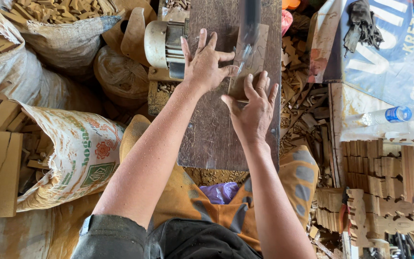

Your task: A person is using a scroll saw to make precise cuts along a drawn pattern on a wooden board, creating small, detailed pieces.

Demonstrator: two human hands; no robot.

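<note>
Head view looks straight down on our lap and a crowded wood workshop. Largest are the sacks: a printed woven sack [73, 158] at our left, stuffed with wood offcuts, and a grey sack [58, 38] beyond it, heaped with small blocks. In the middle sits the dark wooden saw table [212, 129], running from our knees up to the top edge of the frame. At its left edge is a pale electric motor [161, 43]. At the right, a blue printed sheet [389, 52] lies over a bench, and stacks of cut fretwork pieces [374, 177] stand below it. A plastic water bottle [391, 115] with a blue label lies on its side between them.

On the table lies the thin wooden board [257, 52], pale, with curved pencil outlines drawn on it. A blurred upright blade [247, 33] meets it near its middle.

Our left hand [206, 64] is spread wide open, fingers fanned, palm pressed flat on the table with the thumb reaching onto the board's left edge. Our right hand [252, 108] is also open, fingers together and slightly bent, their tips pressing down on the board's near edge. Neither hand grips anything; both lie flat on wood. Sawdust speckles both forearms.
</note>
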